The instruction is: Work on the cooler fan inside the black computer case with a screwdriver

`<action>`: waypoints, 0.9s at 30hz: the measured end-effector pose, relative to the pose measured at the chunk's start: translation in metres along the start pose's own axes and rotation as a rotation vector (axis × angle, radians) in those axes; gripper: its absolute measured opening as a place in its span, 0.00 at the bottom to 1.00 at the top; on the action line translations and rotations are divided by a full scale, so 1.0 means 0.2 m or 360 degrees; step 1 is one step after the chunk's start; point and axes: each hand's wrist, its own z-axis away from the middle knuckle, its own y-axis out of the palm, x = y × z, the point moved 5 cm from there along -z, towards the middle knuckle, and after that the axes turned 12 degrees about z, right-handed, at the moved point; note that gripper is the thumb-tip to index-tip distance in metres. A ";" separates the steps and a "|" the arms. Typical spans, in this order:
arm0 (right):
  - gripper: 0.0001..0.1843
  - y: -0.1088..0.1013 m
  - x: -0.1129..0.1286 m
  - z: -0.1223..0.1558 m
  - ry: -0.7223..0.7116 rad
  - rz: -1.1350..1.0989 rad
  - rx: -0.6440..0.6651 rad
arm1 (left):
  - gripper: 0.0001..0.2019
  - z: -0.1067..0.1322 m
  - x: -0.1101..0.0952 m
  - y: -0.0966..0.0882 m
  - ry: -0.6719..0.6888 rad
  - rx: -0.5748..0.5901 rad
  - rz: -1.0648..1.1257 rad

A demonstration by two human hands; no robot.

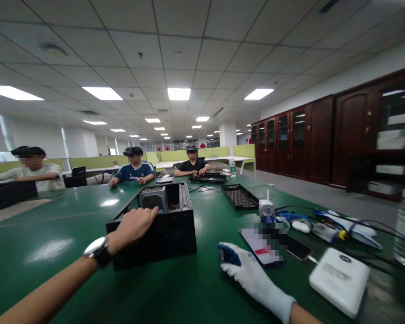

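While my left hand (pixel 131 227) tops the case (pixel 172 234), my right hand (pixel 245 265) curls right of it; can't tell either's fingers' hold.

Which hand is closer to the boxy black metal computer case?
Left. The bare left hand is at the top of the case; the white-gloved right hand is apart from it, to the right.

By one head-worn camera, the table (pixel 189 297) is viewed nearly level from its near edge toward the far edge, the case (pixel 165 230) close.
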 end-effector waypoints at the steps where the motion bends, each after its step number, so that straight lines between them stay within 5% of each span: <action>1: 0.39 0.00 0.00 0.00 -0.0003 -0.0005 -0.0011 | 0.21 0.14 -0.05 -0.03 0.0039 0.0050 0.0010; 5: 0.36 0.02 0.05 -0.02 -0.0111 -0.0107 -0.0012 | 0.20 0.75 -0.23 -0.22 0.0187 0.0399 0.0549; 8: 0.36 0.03 0.11 -0.01 -0.0141 -0.0139 -0.0046 | 0.23 0.97 -0.24 -0.42 -0.0002 0.0530 0.0920; 12: 0.35 0.01 0.18 0.02 -0.0132 -0.0096 -0.0112 | 0.21 0.88 -0.15 -0.52 0.0058 0.0589 0.0853; 17: 0.40 -0.02 0.19 0.03 -0.0021 -0.0030 -0.0043 | 0.50 0.69 -0.13 -0.31 0.0638 0.0797 0.0354; 22: 0.46 -0.14 0.18 -0.03 0.0144 -0.0081 -0.0289 | 0.43 0.62 -0.15 -0.17 0.0981 0.0818 -0.0001; 25: 0.40 -0.30 0.34 -0.07 0.0045 -0.0004 -0.0399 | 0.38 0.60 -0.17 -0.23 0.1115 0.0728 -0.0107; 27: 0.33 -0.40 0.53 -0.09 -0.0120 0.0099 -0.0236 | 0.40 0.61 -0.17 -0.32 0.1151 0.0633 -0.0109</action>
